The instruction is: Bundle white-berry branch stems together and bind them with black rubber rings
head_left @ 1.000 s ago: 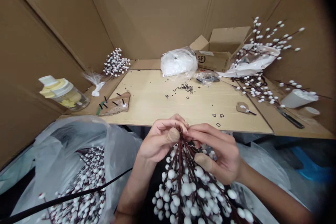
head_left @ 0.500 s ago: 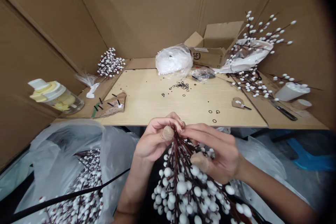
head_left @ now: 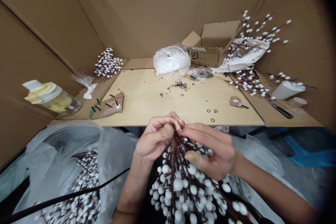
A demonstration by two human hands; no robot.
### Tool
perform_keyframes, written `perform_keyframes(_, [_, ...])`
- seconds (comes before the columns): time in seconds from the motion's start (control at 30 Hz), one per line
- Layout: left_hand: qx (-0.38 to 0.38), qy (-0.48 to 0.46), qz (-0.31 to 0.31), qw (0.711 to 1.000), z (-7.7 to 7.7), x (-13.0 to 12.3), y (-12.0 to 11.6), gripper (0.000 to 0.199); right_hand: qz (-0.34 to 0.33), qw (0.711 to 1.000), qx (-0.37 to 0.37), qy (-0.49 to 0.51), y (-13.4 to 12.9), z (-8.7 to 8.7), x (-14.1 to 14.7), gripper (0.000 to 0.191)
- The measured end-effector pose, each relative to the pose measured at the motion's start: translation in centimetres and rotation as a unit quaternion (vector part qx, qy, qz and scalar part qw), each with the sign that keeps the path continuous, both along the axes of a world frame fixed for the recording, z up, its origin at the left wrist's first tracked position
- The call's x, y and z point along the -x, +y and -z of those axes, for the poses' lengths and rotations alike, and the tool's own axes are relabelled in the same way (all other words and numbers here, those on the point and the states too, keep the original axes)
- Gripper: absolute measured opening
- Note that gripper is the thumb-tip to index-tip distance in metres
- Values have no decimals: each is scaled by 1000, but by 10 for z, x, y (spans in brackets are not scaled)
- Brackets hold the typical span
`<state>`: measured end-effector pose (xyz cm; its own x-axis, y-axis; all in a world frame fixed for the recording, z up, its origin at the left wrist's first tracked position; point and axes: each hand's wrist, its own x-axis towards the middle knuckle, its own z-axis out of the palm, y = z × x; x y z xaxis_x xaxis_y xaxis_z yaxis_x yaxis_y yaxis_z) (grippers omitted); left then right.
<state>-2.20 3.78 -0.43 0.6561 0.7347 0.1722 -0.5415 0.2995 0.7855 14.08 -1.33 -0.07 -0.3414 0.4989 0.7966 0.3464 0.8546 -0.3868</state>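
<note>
A bundle of artificial white-berry stems (head_left: 180, 178) hangs berries down in front of my body, its brown stem ends gathered at the top. My left hand (head_left: 153, 138) is closed around those ends, with a tan-covered thumb pressed toward the fingers. At the same spot, the fingertips of my right hand (head_left: 214, 148) meet the left fingertips on the stems. Its thumb, also tan-covered, lies lower against the bundle, so the hand holds the stems from the right. Whatever sits between the meeting fingertips is hidden.
Small black rings (head_left: 181, 85) lie scattered on the table (head_left: 139, 101). An open carton (head_left: 207, 56), a white-filled plastic bag (head_left: 172, 59) and a knife (head_left: 280, 109) are behind or right. A bottle (head_left: 52, 98) stands left, above a clear bag (head_left: 112, 150) of berry stems.
My right thumb has shifted slightly up and left along the stems. Both hands stay at the stem ends, and the whole view has moved a little.
</note>
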Motion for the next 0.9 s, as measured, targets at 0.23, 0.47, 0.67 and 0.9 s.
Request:
perform_keyframes(0.23, [5,-7,-3,1000,3,0,1,14,7,1000,-6,0,1,3,1,30])
perform_keyframes(0.47, [15,6,-14,1000,7,-1,1,13,1,1000,-6,10,1,4,2,30])
perform_keyframes(0.67, [5,-1,-2,1000,7,-2,1,11,28,998,48,15,1,0,-3,34])
perform_keyframes(0.9, [-41,50,-19,998,7,1,-1,18,70,979,190,16,-1,-6,-6,30])
